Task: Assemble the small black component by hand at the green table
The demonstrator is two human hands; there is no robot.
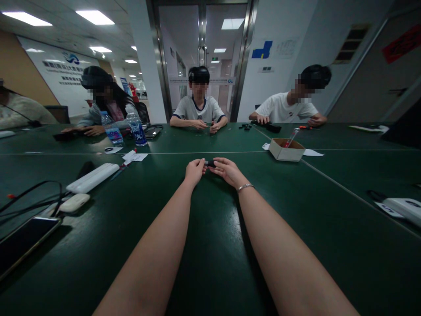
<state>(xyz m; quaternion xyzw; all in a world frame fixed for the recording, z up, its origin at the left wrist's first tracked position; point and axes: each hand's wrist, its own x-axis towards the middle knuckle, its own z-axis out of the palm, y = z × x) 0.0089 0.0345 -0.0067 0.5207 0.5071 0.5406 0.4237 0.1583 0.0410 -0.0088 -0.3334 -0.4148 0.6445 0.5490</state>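
While both arms reach forward, 2 hands (212, 172) pinch 1 small black object (210, 163).

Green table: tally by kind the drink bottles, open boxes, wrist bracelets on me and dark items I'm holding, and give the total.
Drink bottles: 2
Open box: 1
Bracelet: 1
Small dark item, between left hand and right hand: 1
Total: 5

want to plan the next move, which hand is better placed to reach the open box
Right, probably: the right hand is nearer the open box, and the left hand could alone hold the small dark object between them.
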